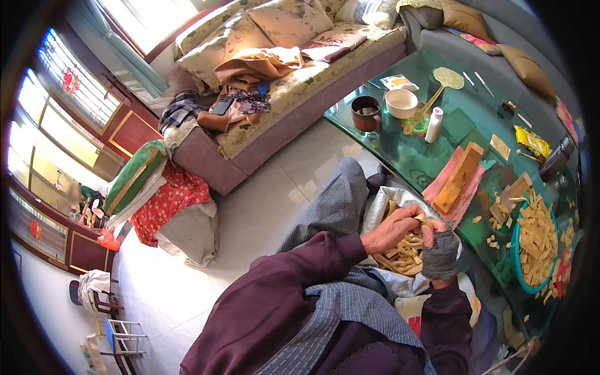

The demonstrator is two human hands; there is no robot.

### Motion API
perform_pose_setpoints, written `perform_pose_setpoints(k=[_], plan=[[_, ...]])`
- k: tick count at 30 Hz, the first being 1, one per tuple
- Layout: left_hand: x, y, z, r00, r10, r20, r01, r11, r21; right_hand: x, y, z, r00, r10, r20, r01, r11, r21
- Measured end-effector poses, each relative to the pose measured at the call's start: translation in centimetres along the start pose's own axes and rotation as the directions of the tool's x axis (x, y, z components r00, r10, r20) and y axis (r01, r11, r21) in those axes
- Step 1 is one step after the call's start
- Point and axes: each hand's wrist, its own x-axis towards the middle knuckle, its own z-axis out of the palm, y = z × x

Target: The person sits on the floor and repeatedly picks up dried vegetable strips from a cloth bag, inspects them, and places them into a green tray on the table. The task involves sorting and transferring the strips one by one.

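Observation:
My left hand (391,230) is bare and pinches a small tan strip (423,218) between thumb and fingertips. On my right hand (439,253) there is a grey knitted wrap, and its fingers meet the left ones at the same strip. The fingers hide most of the strip. Both hands are above an open white woven sack (382,199), which stands between my knees and the table and holds tan, flat strips (405,258). Beside my right hand, on the glass table (412,164), a long wooden block (459,178) lies across a pink cloth (433,190).
A teal basin (516,262) heaped with strips stands on the table's near right. Farther along are a dark mug (366,115), a white bowl (401,104), a white bottle (434,125) and a fly swatter (448,78). A sofa (300,112) runs opposite. A person (89,206) is far left.

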Motion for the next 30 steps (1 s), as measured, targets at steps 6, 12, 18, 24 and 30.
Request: perform_pose_setpoints(k=[6, 12, 18, 24, 30], plan=[[0.5, 0.9, -0.5, 0.957, 0.289, 0.005, -0.255, 0.835, 0.489, -0.1, 2.1, -0.1, 0.904, 0.334, 0.267, -0.428, 0.727, 0.537], [0.3, -0.1, -0.4, 0.97, 0.196, -0.143, -0.124, 0.905, 0.407, 0.2, 1.9, 0.6, 0.778, 0.437, 0.452, -0.625, 0.455, 0.635], [0.1, 1.4, 0.7, 0.973, 0.185, -0.139, -0.124, 0.924, 0.361, 0.7, 1.8, 0.8, 0.833, 0.465, 0.299, -0.516, 0.461, 0.722], [0.8, 1.2, 0.1, 0.992, 0.061, -0.111, -0.038, 0.979, 0.2, 1.2, 3.3, -0.7, 0.754, 0.496, 0.432, -0.486, -0.022, 0.874], [0.3, 5.6, -1.0, 0.963, 0.25, -0.101, -0.164, 0.841, 0.515, 1.5, 3.4, -2.7, 0.773, 0.483, 0.411, -0.452, -0.035, 0.891]])
